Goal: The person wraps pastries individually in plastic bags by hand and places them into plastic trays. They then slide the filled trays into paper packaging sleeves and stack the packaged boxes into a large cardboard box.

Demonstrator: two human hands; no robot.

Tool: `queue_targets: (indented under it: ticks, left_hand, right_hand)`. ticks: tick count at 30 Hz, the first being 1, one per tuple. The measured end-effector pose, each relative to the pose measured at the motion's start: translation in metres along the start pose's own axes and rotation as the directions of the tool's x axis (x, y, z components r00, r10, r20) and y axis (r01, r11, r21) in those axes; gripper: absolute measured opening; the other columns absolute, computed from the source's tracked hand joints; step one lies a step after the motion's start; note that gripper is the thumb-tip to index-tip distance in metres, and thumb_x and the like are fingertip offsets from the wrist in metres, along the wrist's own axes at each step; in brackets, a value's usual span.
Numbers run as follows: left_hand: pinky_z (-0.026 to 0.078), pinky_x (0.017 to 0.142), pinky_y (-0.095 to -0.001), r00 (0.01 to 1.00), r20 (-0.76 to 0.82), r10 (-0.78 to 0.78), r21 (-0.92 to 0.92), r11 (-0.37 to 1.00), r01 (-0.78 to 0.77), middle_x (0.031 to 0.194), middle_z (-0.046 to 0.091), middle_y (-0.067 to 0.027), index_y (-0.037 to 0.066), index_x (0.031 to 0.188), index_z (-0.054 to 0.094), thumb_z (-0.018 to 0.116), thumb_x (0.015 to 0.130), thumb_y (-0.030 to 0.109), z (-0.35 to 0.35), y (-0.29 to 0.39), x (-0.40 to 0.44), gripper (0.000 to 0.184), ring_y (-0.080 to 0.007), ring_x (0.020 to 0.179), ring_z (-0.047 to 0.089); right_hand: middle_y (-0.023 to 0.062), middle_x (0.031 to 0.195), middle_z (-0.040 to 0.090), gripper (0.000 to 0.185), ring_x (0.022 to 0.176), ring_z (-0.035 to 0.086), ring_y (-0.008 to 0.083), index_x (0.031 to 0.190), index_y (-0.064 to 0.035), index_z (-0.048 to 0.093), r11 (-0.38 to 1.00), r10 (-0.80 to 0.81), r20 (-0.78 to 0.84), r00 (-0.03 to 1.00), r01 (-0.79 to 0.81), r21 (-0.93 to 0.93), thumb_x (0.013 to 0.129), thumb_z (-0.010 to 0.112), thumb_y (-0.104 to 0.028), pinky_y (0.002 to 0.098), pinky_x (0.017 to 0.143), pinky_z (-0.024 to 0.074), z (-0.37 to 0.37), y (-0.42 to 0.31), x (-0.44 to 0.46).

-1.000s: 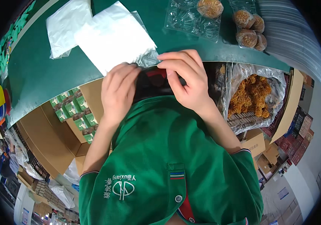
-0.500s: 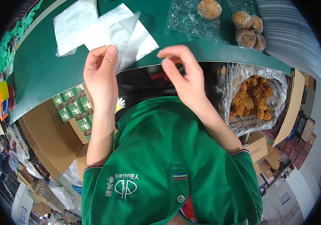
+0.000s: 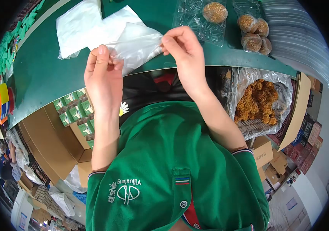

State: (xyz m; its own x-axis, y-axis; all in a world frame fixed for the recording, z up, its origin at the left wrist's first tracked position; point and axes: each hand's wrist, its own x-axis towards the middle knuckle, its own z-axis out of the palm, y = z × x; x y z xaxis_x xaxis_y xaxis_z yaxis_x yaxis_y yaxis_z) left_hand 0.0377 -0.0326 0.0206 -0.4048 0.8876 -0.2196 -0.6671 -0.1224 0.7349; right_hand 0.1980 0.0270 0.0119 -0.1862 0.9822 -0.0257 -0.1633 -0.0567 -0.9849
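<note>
A thin translucent plastic bag point(image 3: 137, 44) is stretched between my two hands at the near edge of the green table. My left hand point(image 3: 104, 77) is closed with thumb and fingertips pinched at the bag's left end. At its right corner my right hand point(image 3: 185, 52) pinches the film. Behind the bag lies a stack of white plastic bags point(image 3: 80, 27), spread flat. To the right of my right hand, a clear plastic tray point(image 3: 187, 25) holds one round, brown, shredded-looking ball point(image 3: 215, 12) in clear wrapping.
Several wrapped brown balls point(image 3: 251, 42) sit farther right. Below the table, a plastic-lined crate point(image 3: 283, 115) holds brown shredded clumps point(image 3: 258, 102). On the left stands an open cardboard box point(image 3: 45, 138) with green printed packs point(image 3: 74, 109). Tape rolls point(image 3: 3, 102) are at the table's left edge.
My right hand has moved up and taken hold of the bag's right corner. The film is now pulled taut between both hands.
</note>
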Motion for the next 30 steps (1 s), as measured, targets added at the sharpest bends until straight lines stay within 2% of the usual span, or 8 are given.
queue_targets:
  ticks: [5, 13, 16, 19, 21, 24, 27, 30]
  left_hand:
    - [0.037, 0.061, -0.0202, 0.994, 0.029, 0.107, 0.270, 0.956, -0.111, 0.078, 0.056, 0.0023, 0.004, 0.088, 0.058, 0.064, 0.093, 0.014, 0.020, 0.003, -0.007, 0.013, -0.0044, 0.068, 0.046]
    - [0.042, 0.068, -0.0190, 0.919, 0.384, 0.087, 0.541, 0.786, -0.300, 0.076, 0.059, 0.0032, 0.002, 0.088, 0.061, 0.069, 0.088, 0.010, 0.065, 0.007, -0.032, 0.012, -0.0045, 0.072, 0.051]
    - [0.045, 0.060, -0.0298, 0.702, 0.707, 0.084, 0.615, 0.416, -0.669, 0.072, 0.059, -0.0074, 0.003, 0.078, 0.062, 0.075, 0.074, 0.003, 0.077, 0.001, -0.040, 0.014, -0.0218, 0.065, 0.056]
    - [0.044, 0.059, -0.0333, 0.666, 0.745, 0.023, 0.603, 0.402, -0.689, 0.070, 0.057, -0.0085, 0.002, 0.076, 0.060, 0.074, 0.071, 0.000, 0.082, -0.007, -0.041, 0.015, -0.0258, 0.064, 0.056]
    - [0.043, 0.058, -0.0335, 0.670, 0.742, -0.026, 0.611, 0.437, -0.660, 0.069, 0.057, -0.0089, 0.000, 0.076, 0.059, 0.073, 0.072, -0.002, 0.079, -0.021, -0.039, 0.015, -0.0248, 0.063, 0.055]
    - [0.044, 0.062, -0.0330, 0.644, 0.740, -0.195, 0.635, 0.519, -0.572, 0.073, 0.059, -0.0101, 0.000, 0.077, 0.059, 0.072, 0.074, -0.004, 0.086, -0.030, -0.046, 0.014, -0.0252, 0.068, 0.057]
    - [0.046, 0.069, -0.0320, 0.543, 0.815, -0.201, 0.565, 0.479, -0.672, 0.081, 0.062, -0.0110, 0.000, 0.080, 0.060, 0.070, 0.076, -0.004, 0.087, -0.038, -0.037, 0.011, -0.0246, 0.075, 0.058]
    - [0.046, 0.078, -0.0338, 0.636, 0.764, -0.103, 0.618, 0.398, -0.678, 0.087, 0.064, -0.0111, 0.000, 0.083, 0.061, 0.067, 0.081, -0.001, 0.088, -0.036, -0.017, 0.006, -0.0240, 0.083, 0.059]
  right_hand:
    - [0.0115, 0.090, 0.059, 0.020, 0.080, 0.057, 0.0289, 0.094, -0.0026, 0.058, 0.616, -0.625, 0.326, 0.709, 0.704, -0.352, 0.075, 0.064, -0.002, 0.0352, 0.070, 0.0462, -0.007, -0.062, -0.015]
    - [0.0138, 0.096, 0.059, 0.019, 0.088, 0.060, 0.0323, 0.101, -0.0034, 0.055, 0.821, -0.317, 0.346, 0.883, 0.439, -0.366, 0.083, 0.057, -0.005, 0.0391, 0.071, 0.0483, 0.003, -0.022, -0.022]
    - [0.0129, 0.098, 0.063, 0.021, 0.090, 0.063, 0.0309, 0.096, -0.0048, 0.058, 0.837, -0.285, 0.376, 0.882, 0.420, -0.351, 0.077, 0.063, -0.014, 0.0389, 0.075, 0.0509, 0.003, -0.005, -0.015]
    - [0.0118, 0.099, 0.064, 0.024, 0.091, 0.064, 0.0253, 0.099, -0.0038, 0.058, 0.991, -0.082, 0.327, 0.941, 0.043, 0.123, 0.082, 0.063, -0.020, 0.0347, 0.077, 0.0516, -0.018, -0.015, -0.004]
    - [0.0084, 0.100, 0.065, 0.032, 0.093, 0.063, 0.0175, 0.106, -0.0017, 0.060, 0.749, 0.090, 0.384, 0.919, -0.316, 0.582, 0.091, 0.062, -0.030, 0.0310, 0.078, 0.0509, -0.031, -0.017, 0.000]
    - [0.0083, 0.102, 0.063, 0.038, 0.093, 0.060, 0.0195, 0.107, 0.0005, 0.061, 0.960, 0.109, 0.334, 0.936, -0.187, 0.210, 0.094, 0.061, -0.034, 0.0301, 0.083, 0.0482, -0.050, -0.033, -0.016]
    - [0.0083, 0.104, 0.064, 0.029, 0.091, 0.061, 0.0217, 0.108, -0.0011, 0.062, 0.826, -0.466, 0.165, 0.869, 0.494, -0.273, 0.090, 0.061, -0.025, 0.0316, 0.080, 0.0498, -0.131, -0.043, -0.028]
    - [0.0076, 0.097, 0.066, 0.028, 0.085, 0.062, 0.0205, 0.107, -0.0024, 0.064, 0.618, -0.360, -0.329, 0.873, -0.041, -0.785, 0.083, 0.065, -0.017, 0.0307, 0.076, 0.0513, -0.290, -0.042, -0.067]
